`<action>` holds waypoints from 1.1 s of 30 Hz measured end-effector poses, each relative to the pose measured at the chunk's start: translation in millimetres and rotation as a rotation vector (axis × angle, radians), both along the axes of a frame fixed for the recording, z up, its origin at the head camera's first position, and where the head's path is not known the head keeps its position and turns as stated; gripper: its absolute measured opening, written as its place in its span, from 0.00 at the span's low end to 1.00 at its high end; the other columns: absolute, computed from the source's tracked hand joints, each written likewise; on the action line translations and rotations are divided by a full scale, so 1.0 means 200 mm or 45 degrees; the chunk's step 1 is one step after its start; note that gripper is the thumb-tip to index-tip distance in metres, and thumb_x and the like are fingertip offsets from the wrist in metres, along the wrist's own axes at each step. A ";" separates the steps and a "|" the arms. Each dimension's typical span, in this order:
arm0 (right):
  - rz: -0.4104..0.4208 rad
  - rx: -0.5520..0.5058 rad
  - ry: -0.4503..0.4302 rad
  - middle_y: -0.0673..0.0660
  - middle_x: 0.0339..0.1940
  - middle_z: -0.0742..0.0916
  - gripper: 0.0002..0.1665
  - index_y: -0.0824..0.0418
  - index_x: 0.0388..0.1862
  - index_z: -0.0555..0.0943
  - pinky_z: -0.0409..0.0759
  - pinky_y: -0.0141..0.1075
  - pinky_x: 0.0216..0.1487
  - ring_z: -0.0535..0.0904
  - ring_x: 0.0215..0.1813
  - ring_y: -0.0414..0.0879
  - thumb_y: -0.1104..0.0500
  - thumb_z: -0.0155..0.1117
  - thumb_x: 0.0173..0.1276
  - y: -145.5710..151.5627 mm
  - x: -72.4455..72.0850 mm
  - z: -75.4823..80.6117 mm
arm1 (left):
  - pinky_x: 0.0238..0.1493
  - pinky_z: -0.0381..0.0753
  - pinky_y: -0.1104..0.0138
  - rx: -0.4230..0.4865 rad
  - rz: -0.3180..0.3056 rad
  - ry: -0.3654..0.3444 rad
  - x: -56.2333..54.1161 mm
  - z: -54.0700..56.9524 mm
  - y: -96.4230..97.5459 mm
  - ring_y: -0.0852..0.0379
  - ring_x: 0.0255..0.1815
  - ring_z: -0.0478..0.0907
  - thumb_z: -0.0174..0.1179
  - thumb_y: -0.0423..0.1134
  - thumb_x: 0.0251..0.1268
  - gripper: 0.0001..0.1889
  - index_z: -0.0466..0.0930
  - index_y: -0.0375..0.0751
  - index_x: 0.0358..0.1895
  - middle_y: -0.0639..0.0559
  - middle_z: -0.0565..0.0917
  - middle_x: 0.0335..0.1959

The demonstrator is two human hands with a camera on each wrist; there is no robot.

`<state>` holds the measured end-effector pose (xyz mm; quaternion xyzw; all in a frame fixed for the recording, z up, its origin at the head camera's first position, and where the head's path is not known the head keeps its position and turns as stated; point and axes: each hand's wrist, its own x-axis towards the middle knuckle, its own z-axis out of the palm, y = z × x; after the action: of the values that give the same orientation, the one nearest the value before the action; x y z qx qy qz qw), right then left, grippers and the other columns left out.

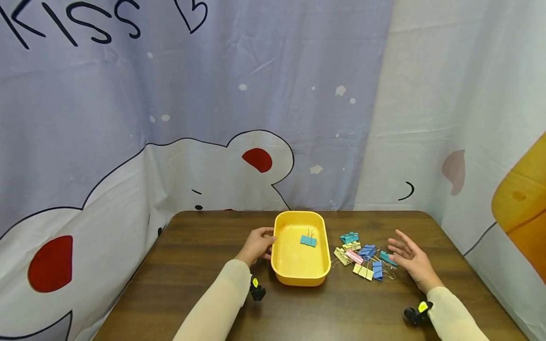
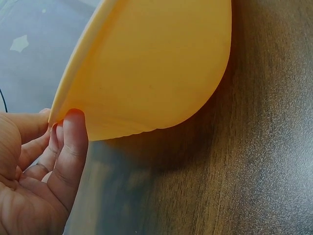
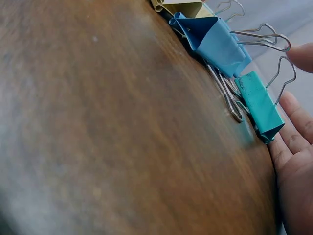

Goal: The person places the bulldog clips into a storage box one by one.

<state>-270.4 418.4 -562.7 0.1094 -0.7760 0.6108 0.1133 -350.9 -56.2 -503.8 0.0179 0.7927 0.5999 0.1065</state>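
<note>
Main risk, IMO: clips in the pile (image 1: 367, 252) are overlapping, so a pull on one could be dragging its neighbours along. R grip (image 1: 411, 263) is hovering wide, holding nothing, next to the teal clip (image 1: 388, 258) at the pile's R side; can't tell if fingertips are touching it. L grip (image 1: 259, 246) is pinching the yellow tray (image 1: 298, 265) by its L rim; too hard a tug might be tipping it. Tray's sitting on the worktop (image 1: 204, 284), L of the pile, holding approx. centre one turquoise clip (image 1: 308, 241).
</note>
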 end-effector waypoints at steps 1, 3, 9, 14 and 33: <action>-0.005 0.015 0.004 0.48 0.64 0.80 0.48 0.52 0.83 0.55 0.78 0.21 0.54 0.79 0.59 0.31 0.67 0.66 0.71 0.00 0.00 0.00 | 0.27 0.88 0.62 -0.002 0.000 0.000 0.00 0.00 0.00 0.55 0.26 0.76 0.59 0.35 0.75 0.21 0.75 0.38 0.67 0.43 0.79 0.39; -0.012 0.036 0.006 0.46 0.64 0.80 0.49 0.53 0.83 0.54 0.77 0.20 0.55 0.78 0.59 0.30 0.67 0.67 0.70 -0.01 0.01 0.00 | 0.27 0.88 0.62 -0.005 -0.001 -0.004 0.00 0.00 0.00 0.55 0.27 0.76 0.59 0.35 0.75 0.21 0.74 0.38 0.67 0.41 0.80 0.41; -0.023 0.104 -0.018 0.64 0.68 0.76 0.53 0.59 0.83 0.53 0.75 0.19 0.57 0.75 0.59 0.27 0.70 0.70 0.65 -0.01 0.01 0.01 | 0.28 0.88 0.62 -0.008 -0.003 -0.016 0.01 0.01 0.00 0.54 0.28 0.77 0.58 0.36 0.75 0.21 0.74 0.38 0.68 0.34 0.80 0.48; -0.066 0.250 -0.089 0.76 0.69 0.72 0.53 0.65 0.81 0.54 0.72 0.16 0.56 0.77 0.63 0.41 0.75 0.69 0.60 -0.01 0.00 0.02 | 0.29 0.88 0.62 -0.015 0.000 -0.021 0.00 0.00 0.00 0.54 0.28 0.78 0.59 0.36 0.75 0.22 0.74 0.38 0.68 0.36 0.81 0.47; -0.159 0.148 -0.126 0.78 0.68 0.73 0.48 0.68 0.80 0.56 0.81 0.23 0.50 0.76 0.53 0.24 0.80 0.62 0.62 -0.02 -0.02 0.01 | 0.29 0.88 0.62 -0.017 0.000 -0.019 0.01 0.00 0.00 0.53 0.28 0.79 0.59 0.36 0.75 0.21 0.74 0.39 0.68 0.35 0.80 0.48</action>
<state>-273.4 414.8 -561.0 0.0369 -0.8201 0.5610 0.1063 -348.8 -56.4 -503.8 0.0126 0.7959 0.5948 0.1125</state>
